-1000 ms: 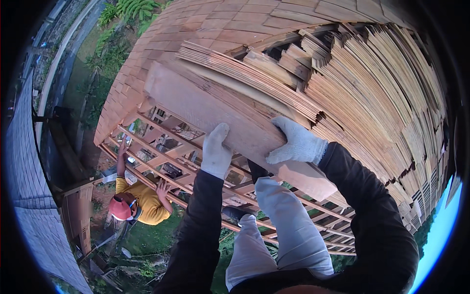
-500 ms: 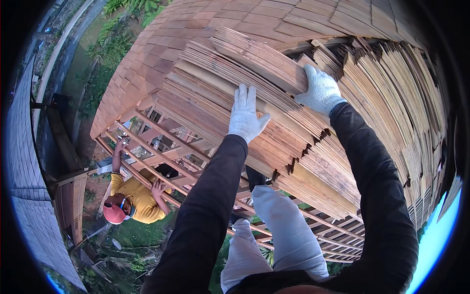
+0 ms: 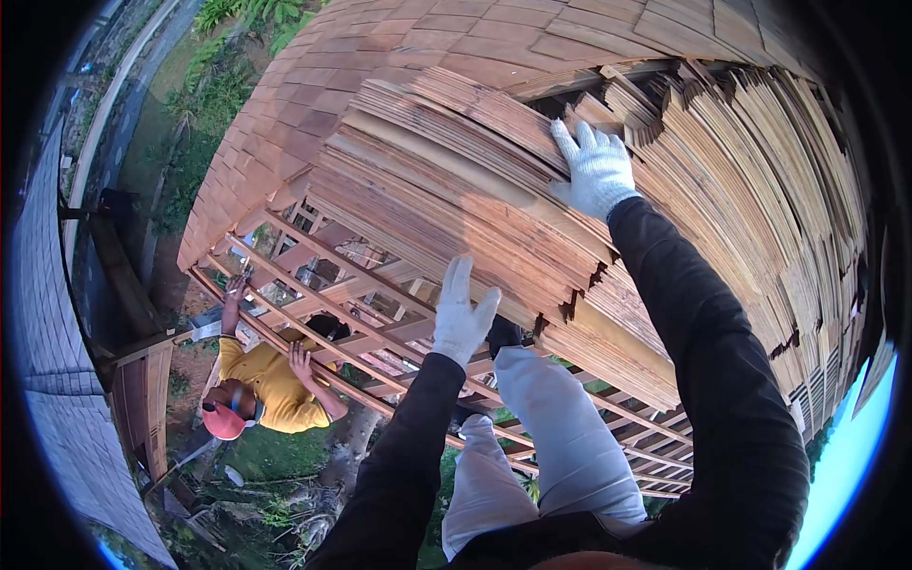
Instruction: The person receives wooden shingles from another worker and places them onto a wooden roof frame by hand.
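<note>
Stacked wooden shingles [image 3: 427, 180], thin and brown, lie in staggered layers on the roof slope in front of me. My right hand [image 3: 600, 173], in a white knit glove, rests with spread fingers against the right end of the top bundle [image 3: 484, 119]. My left hand [image 3: 461, 313], gloved the same way, has its fingers stretched out by the lower edge of the stack, over the battens; whether it touches the wood I cannot tell. Neither hand grips anything.
More shingles [image 3: 750, 190] stand in long rows at the right. Laid shingles [image 3: 332, 76] cover the roof above. Open battens [image 3: 361, 318] with gaps run below the stack, around my legs. A person in a yellow shirt [image 3: 290, 389] works at the roof edge, lower left.
My left hand has come off the middle of the stack and down toward its lower edge. My right hand has shifted left, and the top bundle sits slightly lower.
</note>
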Motion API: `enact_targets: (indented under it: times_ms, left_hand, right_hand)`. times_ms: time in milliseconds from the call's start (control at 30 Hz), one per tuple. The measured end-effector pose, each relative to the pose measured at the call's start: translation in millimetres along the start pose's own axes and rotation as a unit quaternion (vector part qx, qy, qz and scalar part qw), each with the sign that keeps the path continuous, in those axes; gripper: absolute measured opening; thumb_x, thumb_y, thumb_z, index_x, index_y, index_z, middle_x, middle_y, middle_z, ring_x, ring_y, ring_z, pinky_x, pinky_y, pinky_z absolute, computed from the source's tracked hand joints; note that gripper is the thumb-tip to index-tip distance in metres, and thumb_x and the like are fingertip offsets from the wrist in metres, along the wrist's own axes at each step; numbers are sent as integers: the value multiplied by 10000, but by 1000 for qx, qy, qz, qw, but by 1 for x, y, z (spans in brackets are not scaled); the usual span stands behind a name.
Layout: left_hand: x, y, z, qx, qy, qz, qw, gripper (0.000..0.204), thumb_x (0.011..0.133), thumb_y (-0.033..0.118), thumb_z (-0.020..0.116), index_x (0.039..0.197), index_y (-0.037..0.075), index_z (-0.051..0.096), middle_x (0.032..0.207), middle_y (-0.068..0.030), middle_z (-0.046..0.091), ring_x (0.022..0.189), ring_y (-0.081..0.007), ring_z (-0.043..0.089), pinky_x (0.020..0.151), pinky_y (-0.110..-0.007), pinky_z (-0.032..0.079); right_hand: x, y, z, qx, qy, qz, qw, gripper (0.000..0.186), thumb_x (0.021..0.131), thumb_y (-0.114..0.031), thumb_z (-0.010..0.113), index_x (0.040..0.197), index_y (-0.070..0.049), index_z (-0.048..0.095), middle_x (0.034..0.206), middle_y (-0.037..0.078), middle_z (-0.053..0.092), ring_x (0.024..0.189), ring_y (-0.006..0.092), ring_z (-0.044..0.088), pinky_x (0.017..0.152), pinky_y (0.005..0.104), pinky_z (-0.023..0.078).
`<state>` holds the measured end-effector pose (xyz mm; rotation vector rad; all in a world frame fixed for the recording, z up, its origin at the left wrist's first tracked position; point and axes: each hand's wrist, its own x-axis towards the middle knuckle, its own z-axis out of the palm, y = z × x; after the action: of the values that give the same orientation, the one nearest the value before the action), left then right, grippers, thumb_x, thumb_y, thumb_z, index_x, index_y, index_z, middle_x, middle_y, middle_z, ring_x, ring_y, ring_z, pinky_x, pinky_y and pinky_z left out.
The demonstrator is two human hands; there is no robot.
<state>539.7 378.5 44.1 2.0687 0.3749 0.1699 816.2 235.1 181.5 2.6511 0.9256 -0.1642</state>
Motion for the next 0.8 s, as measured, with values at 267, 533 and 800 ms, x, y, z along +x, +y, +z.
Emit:
enact_targets:
  times_ms: [267, 533, 800]
  left_hand:
    - [-236, -50, -56, -60, -181, -369, 910, 718, 944, 380, 691, 1473, -60, 487, 1441, -255, 578, 1325, -345, 586, 1117, -405, 452]
    - [-346, -71, -123, -61, -89, -535, 838, 653, 935, 258, 724, 1455, -74, 509, 1396, -221, 630, 1284, -274, 615, 1081, -352, 463]
    - [-336, -70, -112, -152, -72, -516, 840, 590, 952, 188, 702, 1452, -65, 516, 1225, -120, 681, 1067, -156, 637, 914, -286, 509]
  right_hand:
    - [22, -3, -3, 92, -107, 100, 985, 1061, 767, -362, 794, 1619, -61, 238, 1337, 255, 620, 1221, 396, 644, 986, 472, 548]
    - [10, 26, -10, 210, -63, 61, 974, 850, 708, -357, 821, 1403, 21, 509, 1246, 276, 679, 1158, 407, 670, 1000, 431, 533]
    - [-145, 27, -24, 411, -120, 222, 876, 923, 663, -366, 873, 1425, 21, 524, 1289, 263, 660, 1206, 371, 646, 1038, 395, 505]
